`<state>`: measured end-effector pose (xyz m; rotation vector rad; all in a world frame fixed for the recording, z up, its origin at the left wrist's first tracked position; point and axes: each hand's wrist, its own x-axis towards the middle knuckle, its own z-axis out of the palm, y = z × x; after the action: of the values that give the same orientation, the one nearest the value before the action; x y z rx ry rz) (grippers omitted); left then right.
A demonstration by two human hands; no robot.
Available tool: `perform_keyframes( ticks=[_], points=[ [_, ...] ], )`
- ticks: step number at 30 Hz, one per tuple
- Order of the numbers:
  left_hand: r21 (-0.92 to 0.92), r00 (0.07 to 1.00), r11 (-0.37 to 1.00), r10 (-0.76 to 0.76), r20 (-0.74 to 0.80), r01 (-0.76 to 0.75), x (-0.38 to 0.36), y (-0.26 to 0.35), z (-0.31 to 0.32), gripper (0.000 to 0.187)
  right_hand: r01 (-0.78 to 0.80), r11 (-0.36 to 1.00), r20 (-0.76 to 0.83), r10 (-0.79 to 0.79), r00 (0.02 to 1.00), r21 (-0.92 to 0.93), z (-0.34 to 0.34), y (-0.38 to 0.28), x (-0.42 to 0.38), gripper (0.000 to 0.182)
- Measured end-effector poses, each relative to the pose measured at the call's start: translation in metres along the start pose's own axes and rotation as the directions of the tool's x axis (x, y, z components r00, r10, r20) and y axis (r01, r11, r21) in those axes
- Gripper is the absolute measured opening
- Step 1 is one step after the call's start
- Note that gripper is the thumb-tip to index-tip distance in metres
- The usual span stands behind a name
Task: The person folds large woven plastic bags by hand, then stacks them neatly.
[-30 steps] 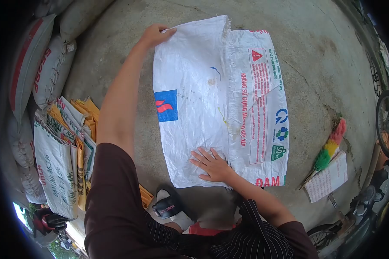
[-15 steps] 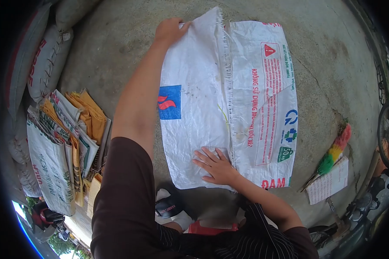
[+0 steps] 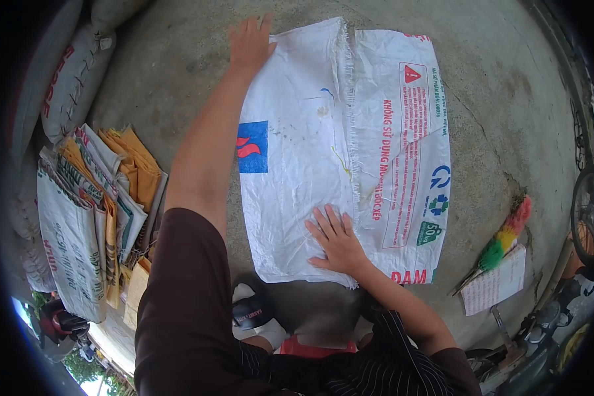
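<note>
Sack (image 3: 320, 158) lay on floor (image 3: 485, 72), under right grip (image 3: 336, 239): palm down, spread wide, grasping nothing, probably to hold it flat. Sack's far corner sat just beside left grip (image 3: 251, 47), also unclenched, perhaps for straightening edge.

From the wearer's head, one wide view faces forward and down onto the white sacking (image 3: 330, 158).

Open floor (image 3: 482, 119) right of spread sacking (image 3: 297, 188), room for hand up to duster (image 3: 507, 236) and paper (image 3: 495, 284). Passage also beyond sacking's far edge. Left arm (image 3: 204, 148) crosses gap toward folded sacks (image 3: 72, 244); full sacks (image 3: 79, 86) block far left.
</note>
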<state>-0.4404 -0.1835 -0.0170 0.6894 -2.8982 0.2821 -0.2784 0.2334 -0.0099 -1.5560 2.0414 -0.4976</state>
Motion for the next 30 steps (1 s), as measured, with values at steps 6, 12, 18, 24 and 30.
perform_keyframes(
  ticks=[6, 12, 18, 24, 30],
  points=[
    [-0.479, 0.785, 0.675, 0.617, -0.049, -0.561, -0.114, 0.085, -0.048, 0.068, 0.009, 0.957, -0.066, 0.010, 0.998, 0.289, -0.043, -0.003, -0.007, 0.069],
    [-0.401, 0.823, 0.753, 0.568, -0.006, -0.522, -0.134, 0.087, -0.036, 0.058, -0.160, 0.976, -0.238, 0.121, 0.964, -0.149, -0.113, 0.048, -0.074, 0.052],
    [-0.179, 0.603, 0.621, 0.784, 0.148, -0.763, -0.208, -0.009, -0.112, 0.046, -0.349, 0.743, -0.122, 0.343, 0.931, -0.571, -0.141, 0.154, -0.199, 0.054],
    [-0.149, 0.581, 0.629, 0.768, 0.268, -0.763, -0.343, -0.031, -0.132, 0.053, -0.254, 0.850, 0.011, 0.291, 0.957, -0.461, -0.116, 0.144, -0.185, 0.054],
    [-0.348, 0.767, 0.811, 0.570, 0.294, -0.470, -0.376, -0.004, -0.104, 0.053, -0.140, 0.884, 0.127, 0.218, 0.968, -0.446, -0.127, 0.140, -0.177, 0.052]
  ],
)
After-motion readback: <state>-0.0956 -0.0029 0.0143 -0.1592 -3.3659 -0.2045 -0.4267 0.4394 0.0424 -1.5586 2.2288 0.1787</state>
